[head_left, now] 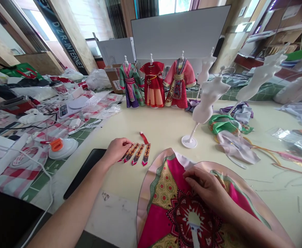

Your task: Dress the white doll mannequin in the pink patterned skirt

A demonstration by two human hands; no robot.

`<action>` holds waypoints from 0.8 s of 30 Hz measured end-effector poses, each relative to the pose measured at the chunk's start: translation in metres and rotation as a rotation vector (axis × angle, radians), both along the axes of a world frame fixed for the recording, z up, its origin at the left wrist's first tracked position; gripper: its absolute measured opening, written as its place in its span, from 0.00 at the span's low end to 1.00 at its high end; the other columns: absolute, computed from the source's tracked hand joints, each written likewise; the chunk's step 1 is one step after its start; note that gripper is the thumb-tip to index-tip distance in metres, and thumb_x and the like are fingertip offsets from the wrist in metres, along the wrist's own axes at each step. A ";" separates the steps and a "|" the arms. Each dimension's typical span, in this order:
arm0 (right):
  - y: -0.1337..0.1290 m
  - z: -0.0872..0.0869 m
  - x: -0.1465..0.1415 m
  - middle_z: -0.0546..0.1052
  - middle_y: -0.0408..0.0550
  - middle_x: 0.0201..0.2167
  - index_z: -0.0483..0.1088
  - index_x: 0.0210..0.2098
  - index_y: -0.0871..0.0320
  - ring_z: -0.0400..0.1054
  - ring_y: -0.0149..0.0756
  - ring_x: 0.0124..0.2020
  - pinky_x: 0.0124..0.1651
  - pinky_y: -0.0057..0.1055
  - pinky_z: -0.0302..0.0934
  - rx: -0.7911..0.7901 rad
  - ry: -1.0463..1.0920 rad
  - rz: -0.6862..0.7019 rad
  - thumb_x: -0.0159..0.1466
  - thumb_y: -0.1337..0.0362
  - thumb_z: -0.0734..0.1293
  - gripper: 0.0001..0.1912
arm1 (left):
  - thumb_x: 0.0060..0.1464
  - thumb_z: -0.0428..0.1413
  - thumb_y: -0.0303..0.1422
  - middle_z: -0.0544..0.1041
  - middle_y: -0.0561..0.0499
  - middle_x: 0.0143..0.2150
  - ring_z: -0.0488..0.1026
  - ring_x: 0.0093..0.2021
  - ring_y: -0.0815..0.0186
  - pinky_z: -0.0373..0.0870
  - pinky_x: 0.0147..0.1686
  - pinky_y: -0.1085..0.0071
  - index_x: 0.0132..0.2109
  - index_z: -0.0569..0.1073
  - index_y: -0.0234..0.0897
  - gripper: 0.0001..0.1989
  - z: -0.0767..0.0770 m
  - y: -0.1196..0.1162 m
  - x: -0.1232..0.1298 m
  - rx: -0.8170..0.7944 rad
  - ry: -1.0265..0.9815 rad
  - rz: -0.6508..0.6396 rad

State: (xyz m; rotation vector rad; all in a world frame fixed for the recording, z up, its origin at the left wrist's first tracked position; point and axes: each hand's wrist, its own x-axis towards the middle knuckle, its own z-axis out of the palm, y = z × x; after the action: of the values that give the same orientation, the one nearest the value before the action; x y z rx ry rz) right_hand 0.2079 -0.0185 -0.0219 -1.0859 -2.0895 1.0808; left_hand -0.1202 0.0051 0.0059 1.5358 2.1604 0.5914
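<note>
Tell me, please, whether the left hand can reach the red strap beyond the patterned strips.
Likely yes: the left hand is by the patterned strips, and the red strap lies just past them, unobstructed.

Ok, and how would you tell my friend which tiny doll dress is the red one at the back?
Find the big white board at the far side of the long cream table. Just below it, look for the middle one of three in a row: a deep red doll robe. It has a gold belt and a peach skirt front, and stands between a green outfit and a pink outfit.
</note>
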 end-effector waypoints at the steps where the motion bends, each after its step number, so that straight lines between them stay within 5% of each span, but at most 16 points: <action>1: 0.000 0.000 0.000 0.73 0.44 0.34 0.68 0.35 0.53 0.68 0.36 0.35 0.38 0.34 0.63 0.000 -0.002 0.001 0.64 0.63 0.61 0.05 | 0.50 0.51 0.36 0.78 0.50 0.28 0.72 0.27 0.64 0.63 0.26 0.72 0.35 0.77 0.36 0.12 -0.002 0.001 0.001 0.006 0.034 -0.002; 9: -0.001 0.004 0.000 0.72 0.42 0.34 0.68 0.35 0.53 0.67 0.35 0.36 0.40 0.32 0.62 -0.023 -0.040 -0.002 0.64 0.63 0.60 0.05 | 0.53 0.52 0.36 0.76 0.45 0.42 0.74 0.37 0.58 0.66 0.36 0.66 0.52 0.70 0.36 0.20 0.009 -0.004 0.006 0.060 0.368 -0.008; 15: -0.001 0.001 0.000 0.72 0.42 0.33 0.68 0.36 0.53 0.67 0.34 0.36 0.39 0.32 0.61 -0.026 -0.037 0.006 0.65 0.62 0.60 0.06 | 0.54 0.50 0.33 0.77 0.48 0.45 0.73 0.43 0.58 0.66 0.42 0.67 0.44 0.75 0.40 0.13 0.029 0.021 0.018 0.084 0.411 -0.129; 24: -0.001 0.003 0.000 0.72 0.42 0.33 0.68 0.36 0.53 0.67 0.34 0.36 0.40 0.32 0.61 -0.021 -0.045 0.005 0.65 0.63 0.60 0.05 | 0.45 0.57 0.36 0.79 0.48 0.33 0.74 0.34 0.60 0.65 0.33 0.70 0.34 0.77 0.38 0.09 0.004 0.073 0.012 0.058 0.268 -0.147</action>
State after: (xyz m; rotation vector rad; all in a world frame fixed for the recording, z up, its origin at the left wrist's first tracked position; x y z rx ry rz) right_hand 0.2079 -0.0192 -0.0193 -1.1252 -2.1216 1.0930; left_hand -0.1078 0.0784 0.0101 1.8801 2.2102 0.4230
